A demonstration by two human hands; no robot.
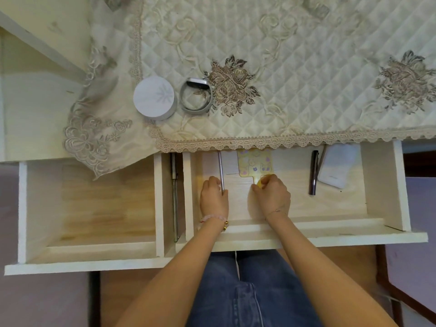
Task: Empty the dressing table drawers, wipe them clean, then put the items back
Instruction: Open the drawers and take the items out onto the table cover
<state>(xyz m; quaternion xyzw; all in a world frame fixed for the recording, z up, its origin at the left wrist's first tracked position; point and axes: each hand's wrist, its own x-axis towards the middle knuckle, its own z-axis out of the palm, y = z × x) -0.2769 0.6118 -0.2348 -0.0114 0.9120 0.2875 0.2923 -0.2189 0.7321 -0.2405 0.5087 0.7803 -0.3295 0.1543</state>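
Both your hands are inside the right drawer (330, 234), which is pulled out in front of you. Your left hand (213, 197) has its fingers curled round the near end of a silver pen (220, 168); the rest of the pen runs straight away from your knuckles toward the back of the drawer. Your right hand (272, 195) pinches the short handle of a yellow cartoon-printed hand mirror (256, 165). Its head lies flat on the drawer floor just beyond your fingertips, and the handle is mostly hidden under them.

Further right in the same drawer, a dark pen (313, 172) lies beside a white power bank (337, 168). The left drawer (89, 263) also stands open. On the quilted cloth (306, 67) above, a round white box (154, 97) sits next to a grey wristband (195, 96).
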